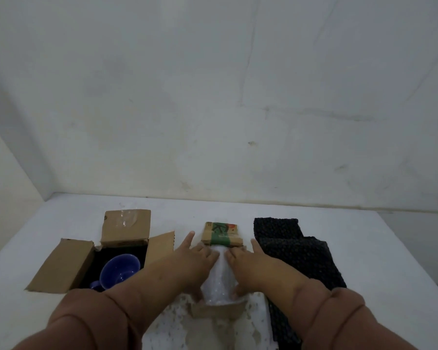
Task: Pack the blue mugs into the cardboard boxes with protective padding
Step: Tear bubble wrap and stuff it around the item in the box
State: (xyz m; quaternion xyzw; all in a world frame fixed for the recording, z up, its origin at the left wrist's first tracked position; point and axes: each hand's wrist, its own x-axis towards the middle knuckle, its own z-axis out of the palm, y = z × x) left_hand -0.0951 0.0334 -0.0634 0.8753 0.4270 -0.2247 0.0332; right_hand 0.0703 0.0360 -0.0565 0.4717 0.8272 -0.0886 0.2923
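Observation:
A blue mug [120, 272] lies on its side on black padding inside the open cardboard box [61, 267] at the left. In the middle, a bundle of white bubble wrap [219, 279] sits in a smaller cardboard box with a green band [221, 234]. My left hand [196, 258] presses the bundle's left side and my right hand [243, 261] its right side, fingers stretched over the wrap. What the wrap holds is hidden.
A strip of black bubble padding [301, 251] lies on the white table [377, 261] at the right, reaching to the near edge. More clear bubble wrap [177, 324] lies under my forearms. A white wall rises just behind the boxes.

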